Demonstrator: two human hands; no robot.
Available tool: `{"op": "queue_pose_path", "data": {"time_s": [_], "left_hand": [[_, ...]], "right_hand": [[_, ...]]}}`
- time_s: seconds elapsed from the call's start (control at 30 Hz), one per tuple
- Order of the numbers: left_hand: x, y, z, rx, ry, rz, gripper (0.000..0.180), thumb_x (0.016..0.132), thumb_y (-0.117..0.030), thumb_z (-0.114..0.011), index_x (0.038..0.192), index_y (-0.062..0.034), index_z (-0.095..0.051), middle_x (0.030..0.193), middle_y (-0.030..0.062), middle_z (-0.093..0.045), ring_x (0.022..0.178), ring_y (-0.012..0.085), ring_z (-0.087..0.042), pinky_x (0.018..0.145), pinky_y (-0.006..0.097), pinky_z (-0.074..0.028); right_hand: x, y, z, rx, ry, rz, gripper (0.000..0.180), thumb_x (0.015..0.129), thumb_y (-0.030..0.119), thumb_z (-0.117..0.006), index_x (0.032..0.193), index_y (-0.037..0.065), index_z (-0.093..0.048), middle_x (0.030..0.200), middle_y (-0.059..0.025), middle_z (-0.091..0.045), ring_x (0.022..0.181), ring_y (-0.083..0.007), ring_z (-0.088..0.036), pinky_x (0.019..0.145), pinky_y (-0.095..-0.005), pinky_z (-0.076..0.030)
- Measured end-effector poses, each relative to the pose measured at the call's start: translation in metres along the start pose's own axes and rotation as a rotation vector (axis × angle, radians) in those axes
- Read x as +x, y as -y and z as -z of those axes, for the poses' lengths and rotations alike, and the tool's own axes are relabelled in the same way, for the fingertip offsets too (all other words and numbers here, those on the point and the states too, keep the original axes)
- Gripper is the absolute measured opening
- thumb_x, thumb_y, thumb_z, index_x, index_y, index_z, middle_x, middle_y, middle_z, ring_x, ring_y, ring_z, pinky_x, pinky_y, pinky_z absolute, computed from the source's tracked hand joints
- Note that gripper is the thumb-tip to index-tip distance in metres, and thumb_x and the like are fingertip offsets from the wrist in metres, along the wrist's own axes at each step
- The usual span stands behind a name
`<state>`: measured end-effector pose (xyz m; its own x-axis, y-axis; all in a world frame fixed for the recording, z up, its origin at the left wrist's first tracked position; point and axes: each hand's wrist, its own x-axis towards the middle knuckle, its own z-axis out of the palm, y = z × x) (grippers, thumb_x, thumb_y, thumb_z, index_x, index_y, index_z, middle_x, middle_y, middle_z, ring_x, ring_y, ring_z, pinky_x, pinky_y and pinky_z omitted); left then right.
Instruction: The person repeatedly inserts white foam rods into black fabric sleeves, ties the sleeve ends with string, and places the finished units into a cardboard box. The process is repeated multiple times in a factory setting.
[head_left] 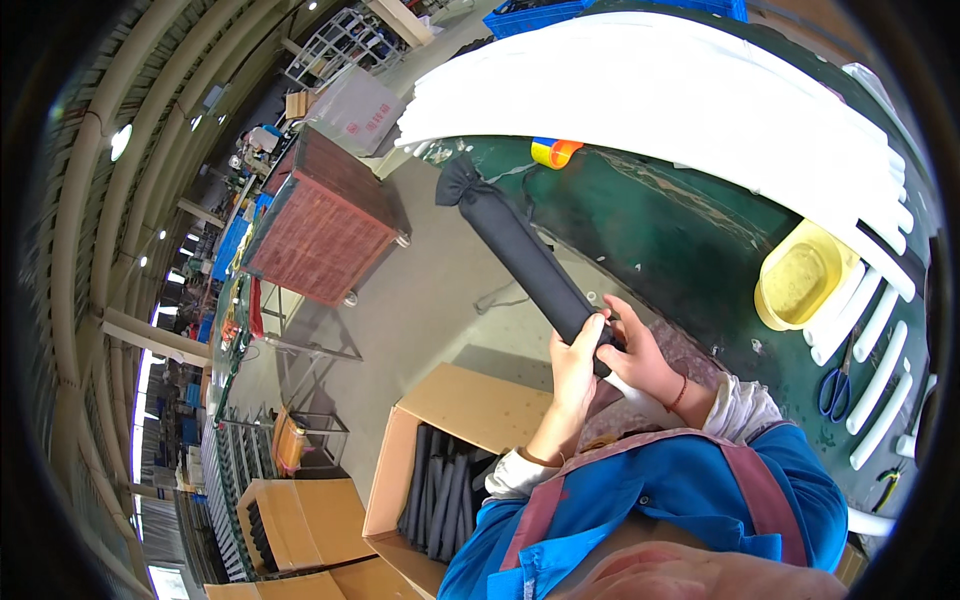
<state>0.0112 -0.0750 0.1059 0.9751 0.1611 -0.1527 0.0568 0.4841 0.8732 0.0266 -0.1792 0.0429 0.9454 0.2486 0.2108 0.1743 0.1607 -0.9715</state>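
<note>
Across the right half of my view I have a green worktop (640, 235), its near edge slanting down to the person's right arm. A thick bundle of white tubes (640, 85) lies along its far edge, leaving a band of green surface before the near edge. Toward the left end an orange-and-yellow roll (553, 152) sits just beside the bundle; toward the right end I make out a yellow plastic tub (797, 278), blue-handled scissors (834, 393) and short white tubes (880, 390). Past the near edge, grey floor (415, 290) opens out to a reddish-brown wheeled cart (330, 220) — room around the black fabric-covered tube (525, 270), which is held tilted off the worktop, gathered end up and away. The left hand (573, 365) is wrapped round its lower end, thumb along it. The right hand (645, 368) meets that same end, thumb and forefinger apart — whether its hidden fingers pinch, I cannot tell. Below, an open carton (470, 410) holds dark tubes (437, 500).
</note>
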Motion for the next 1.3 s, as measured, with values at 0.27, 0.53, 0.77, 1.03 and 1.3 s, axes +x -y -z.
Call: {"op": "queue_pose_path", "data": {"time_s": [0.27,0.53,0.77,1.03,1.3], "left_hand": [[0.055,-0.002,-0.017,-0.091,0.217,-0.008,0.068,0.09,-0.064,-0.032,0.118,-0.003,-0.046,0.109,0.0129,-0.056,0.103,0.0258,-0.054,0.093,0.04,-0.042],[0.089,0.117,-0.144,0.576,0.934,0.023,0.019,0.09,-0.013,-0.053,0.105,-0.0024,-0.058,0.089,0.0083,-0.064,0.083,0.0177,-0.061,0.075,0.031,-0.052],[0.094,0.255,-0.24,1.604,1.241,-0.859,0.013,0.078,-0.008,-0.052,0.081,-0.0031,-0.064,0.088,0.0167,-0.064,0.089,0.0279,-0.062,0.071,0.038,-0.049],[0.084,0.22,-0.27,1.598,1.358,-0.527,0.022,0.088,-0.016,-0.052,0.094,-0.003,-0.068,0.114,0.0204,-0.06,0.106,0.0297,-0.058,0.082,0.037,-0.048],[0.215,0.154,-0.176,0.775,0.658,-1.156,0.019,0.091,-0.01,-0.052,0.104,-0.0021,-0.064,0.111,0.0148,-0.061,0.097,0.0218,-0.061,0.083,0.032,-0.05]], "right_hand": [[0.014,0.033,0.043,0.1,-0.025,-0.073,0.063,0.079,0.026,-0.073,0.127,-0.005,-0.044,0.105,-0.0103,-0.06,0.09,-0.0118,-0.058,0.078,-0.0282,-0.047],[-0.022,0.079,0.125,0.141,-0.08,0.026,0.05,0.089,0.03,-0.063,0.122,-0.004,-0.048,0.103,-0.0054,-0.055,0.099,-0.012,-0.05,0.085,-0.0272,-0.042],[-0.046,0.11,0.159,0.145,-0.088,0.068,0.048,0.088,0.021,-0.061,0.126,-0.004,-0.045,0.112,-0.0078,-0.056,0.104,-0.0138,-0.049,0.091,-0.0273,-0.039],[-0.037,0.102,0.179,0.17,-0.253,0.006,0.041,0.09,0.021,-0.062,0.121,-0.002,-0.049,0.104,-0.0037,-0.056,0.096,-0.011,-0.05,0.085,-0.0253,-0.04],[-0.012,0.087,0.151,0.157,-0.246,-0.129,0.039,0.091,0.03,-0.058,0.116,0.001,-0.05,0.082,-0.0049,-0.063,0.058,-0.0095,-0.056,0.047,-0.0224,-0.045]]}}
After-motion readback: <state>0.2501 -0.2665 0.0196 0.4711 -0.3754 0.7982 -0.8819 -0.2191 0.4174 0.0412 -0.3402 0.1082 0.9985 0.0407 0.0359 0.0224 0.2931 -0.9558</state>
